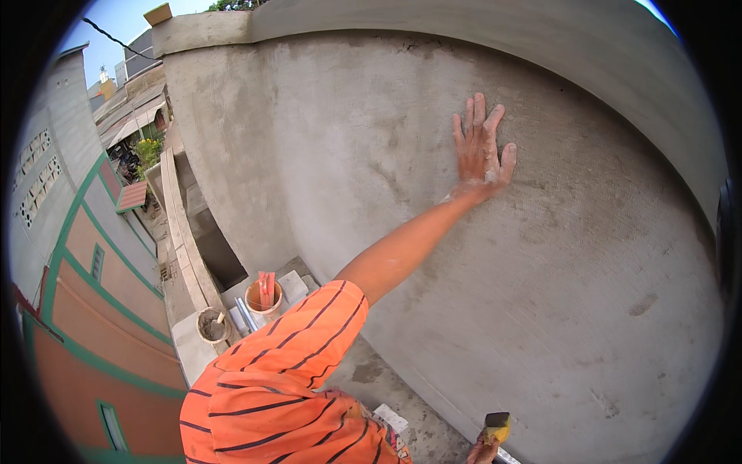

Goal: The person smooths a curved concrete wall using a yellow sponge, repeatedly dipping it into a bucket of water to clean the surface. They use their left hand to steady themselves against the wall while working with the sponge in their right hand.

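My left hand (481, 148) lies flat against the grey plastered wall (433, 255). Its fingers are spread and point up, with pale dust on the skin. At the bottom edge, low beside the wall, my right hand (483, 450) is closed round a small yellow block with a dark face (497, 427), which looks like a sponge. Only part of that hand shows, and its arm is out of the picture. The wall has darker, rougher patches around my left hand and smoother, lighter areas lower down.
Behind my left shoulder stand an orange bucket (264, 300) with a red tool in it and a bucket of grey mortar (212, 325), with metal bars (246, 315) between. A white block (391, 418) lies on the ledge (371, 379). A green-trimmed building (100, 294) rises at left.
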`<state>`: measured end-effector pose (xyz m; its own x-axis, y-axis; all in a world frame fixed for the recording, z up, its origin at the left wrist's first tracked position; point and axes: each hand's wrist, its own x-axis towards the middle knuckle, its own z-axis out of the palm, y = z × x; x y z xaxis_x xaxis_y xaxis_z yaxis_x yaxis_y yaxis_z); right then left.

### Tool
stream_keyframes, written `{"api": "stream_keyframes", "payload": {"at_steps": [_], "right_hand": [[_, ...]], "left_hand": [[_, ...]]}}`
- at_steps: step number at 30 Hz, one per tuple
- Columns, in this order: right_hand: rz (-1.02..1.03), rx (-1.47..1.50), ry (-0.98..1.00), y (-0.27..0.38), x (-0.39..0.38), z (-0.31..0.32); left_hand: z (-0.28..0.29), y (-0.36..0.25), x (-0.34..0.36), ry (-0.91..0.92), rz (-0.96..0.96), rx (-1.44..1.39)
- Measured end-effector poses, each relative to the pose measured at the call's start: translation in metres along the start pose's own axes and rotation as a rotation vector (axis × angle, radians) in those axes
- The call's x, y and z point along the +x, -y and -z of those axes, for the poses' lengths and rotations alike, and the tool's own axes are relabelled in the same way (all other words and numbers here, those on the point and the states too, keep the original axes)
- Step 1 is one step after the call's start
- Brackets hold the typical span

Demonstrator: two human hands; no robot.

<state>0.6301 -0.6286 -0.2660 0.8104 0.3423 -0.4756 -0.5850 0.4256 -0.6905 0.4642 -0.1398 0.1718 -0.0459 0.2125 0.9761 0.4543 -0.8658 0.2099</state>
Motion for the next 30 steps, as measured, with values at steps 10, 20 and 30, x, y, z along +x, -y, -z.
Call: {"api": "stream_keyframes", "payload": {"at_steps": [10,20,30], "right_hand": [[0.004,-0.084,0.007,-0.002,0.014,-0.021],[0.043,-0.103,0.023,0.000,0.017,-0.033],[0.038,-0.072,0.230,0.017,-0.003,-0.035]], "left_hand": [[0.002,-0.001,0.000,0.019,-0.010,-0.017],[-0.003,0.001,0.000,-0.020,-0.034,-0.029],[-0.003,0.003,0.000,-0.052,-0.054,-0.052]]}}
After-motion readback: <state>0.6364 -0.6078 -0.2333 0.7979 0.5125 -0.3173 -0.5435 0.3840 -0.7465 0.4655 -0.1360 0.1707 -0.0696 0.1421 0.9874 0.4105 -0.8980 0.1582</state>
